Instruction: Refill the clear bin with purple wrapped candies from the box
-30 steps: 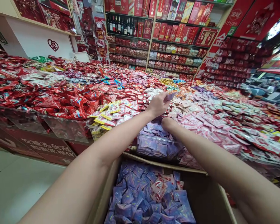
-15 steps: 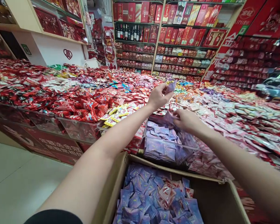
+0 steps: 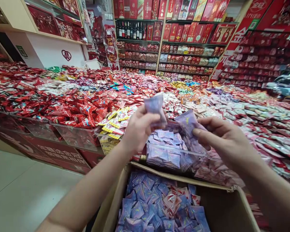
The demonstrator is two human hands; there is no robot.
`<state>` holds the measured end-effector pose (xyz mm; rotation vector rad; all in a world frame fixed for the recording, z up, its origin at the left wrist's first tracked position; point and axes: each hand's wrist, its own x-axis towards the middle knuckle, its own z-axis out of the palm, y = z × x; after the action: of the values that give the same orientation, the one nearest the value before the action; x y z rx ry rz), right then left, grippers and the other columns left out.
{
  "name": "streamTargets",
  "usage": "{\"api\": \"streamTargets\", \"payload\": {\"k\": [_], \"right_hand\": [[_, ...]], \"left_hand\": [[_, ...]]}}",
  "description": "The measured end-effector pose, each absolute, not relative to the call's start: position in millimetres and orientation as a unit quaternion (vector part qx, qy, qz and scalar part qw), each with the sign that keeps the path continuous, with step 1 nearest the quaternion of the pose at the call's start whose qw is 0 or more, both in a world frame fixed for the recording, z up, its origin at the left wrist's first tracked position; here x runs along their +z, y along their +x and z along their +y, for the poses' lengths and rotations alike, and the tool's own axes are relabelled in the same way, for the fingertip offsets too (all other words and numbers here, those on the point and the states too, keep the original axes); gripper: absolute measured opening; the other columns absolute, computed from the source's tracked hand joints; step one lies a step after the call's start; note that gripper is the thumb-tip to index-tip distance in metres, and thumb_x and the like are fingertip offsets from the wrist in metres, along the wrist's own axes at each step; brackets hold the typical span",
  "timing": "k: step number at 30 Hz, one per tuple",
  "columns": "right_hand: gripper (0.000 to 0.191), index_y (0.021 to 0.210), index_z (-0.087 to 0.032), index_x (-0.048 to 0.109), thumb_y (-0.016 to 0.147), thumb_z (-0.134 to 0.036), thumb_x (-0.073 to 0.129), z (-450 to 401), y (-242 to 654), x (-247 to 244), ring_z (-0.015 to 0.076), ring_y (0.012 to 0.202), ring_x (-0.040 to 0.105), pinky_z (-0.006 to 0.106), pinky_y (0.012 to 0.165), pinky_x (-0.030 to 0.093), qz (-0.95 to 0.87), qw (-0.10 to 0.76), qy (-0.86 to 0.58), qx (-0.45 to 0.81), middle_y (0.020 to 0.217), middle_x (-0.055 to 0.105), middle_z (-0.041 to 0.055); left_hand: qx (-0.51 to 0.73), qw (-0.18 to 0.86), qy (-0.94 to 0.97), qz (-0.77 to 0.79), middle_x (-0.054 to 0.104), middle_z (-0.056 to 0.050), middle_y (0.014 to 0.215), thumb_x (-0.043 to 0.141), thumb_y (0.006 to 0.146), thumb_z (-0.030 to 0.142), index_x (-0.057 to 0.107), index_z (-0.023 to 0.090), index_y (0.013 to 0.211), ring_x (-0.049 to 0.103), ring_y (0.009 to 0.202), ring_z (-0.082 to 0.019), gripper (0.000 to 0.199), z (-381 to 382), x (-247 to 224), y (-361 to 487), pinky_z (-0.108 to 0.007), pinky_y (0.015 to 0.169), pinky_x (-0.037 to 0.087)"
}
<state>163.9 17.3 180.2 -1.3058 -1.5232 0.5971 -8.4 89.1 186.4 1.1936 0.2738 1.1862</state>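
"Packets (image 3: 186, 121): where?"
"Above the clear bin (image 3: 175, 149), left hand (image 3: 138, 128) pinching one, perhaps more; it's blurred."
"Right hand (image 3: 223, 141)?"
"Pinching another, crinkly, part-hidden by the thumb. Box (image 3: 222, 203)'s near end is cut off."

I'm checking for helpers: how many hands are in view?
2: the left hand and, to its right, the right hand, each holding a purple packet near the clear bin.
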Motion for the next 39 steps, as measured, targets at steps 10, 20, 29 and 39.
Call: {"api": "streamTargets", "payload": {"k": [10, 20, 29, 39], "right_hand": [[0.021, 0.076, -0.015, 0.061, 0.076, -0.033, 0.05, 43.0, 156.3, 186.6, 0.0112, 0.055, 0.054, 0.021, 0.049, 0.04, -0.758, 0.287, -0.558, 0.178, 0.06, 0.06, 0.0009], [0.04, 0.102, -0.014, 0.057, 0.065, -0.03, 0.061, 166.7, 153.9, 99.2, 0.0231, 0.092, 0.056, 0.025, 0.074, 0.041, -0.767, -0.07, -0.637, 0.034, 0.101, 0.062, 0.0105], [0.028, 0.095, -0.009, 0.058, 0.069, -0.019, 0.053, 168.4, 172.4, 94.7, 0.024, 0.088, 0.058, 0.026, 0.068, 0.042, -0.744, -0.122, -0.657, -0.01, 0.096, 0.063, 0.0152], [0.02, 0.087, -0.009, 0.061, 0.072, -0.009, 0.047, 170.7, 172.1, 90.7, 0.0208, 0.086, 0.057, 0.023, 0.071, 0.039, -0.781, -0.089, -0.617, -0.038, 0.091, 0.063, 0.0142]], "left_hand": [[0.455, 0.721, 0.476, 0.215, 0.061, -0.004, 0.088, 0.056, 0.075, 0.026, 0.054, 0.017, 0.091, 0.058, 0.076, -0.017, 0.018, 15.5, 94.4, -30.0, -0.03, 0.069, 0.046], [0.356, 0.713, 0.512, 0.321, 0.042, 0.005, 0.061, 0.063, 0.068, 0.029, 0.044, 0.014, 0.073, 0.038, 0.055, -0.006, 0.024, 3.1, 58.8, -28.6, -0.017, 0.054, 0.034], [0.34, 0.723, 0.503, 0.331, 0.041, 0.005, 0.057, 0.067, 0.06, 0.037, 0.043, 0.015, 0.07, 0.034, 0.05, -0.005, 0.034, 3.3, 58.3, -27.2, -0.017, 0.05, 0.031], [0.311, 0.704, 0.549, 0.326, 0.042, 0.004, 0.061, 0.06, 0.069, 0.028, 0.043, 0.016, 0.075, 0.035, 0.054, -0.006, 0.022, 5.6, 52.2, -32.0, -0.018, 0.052, 0.034]]}}
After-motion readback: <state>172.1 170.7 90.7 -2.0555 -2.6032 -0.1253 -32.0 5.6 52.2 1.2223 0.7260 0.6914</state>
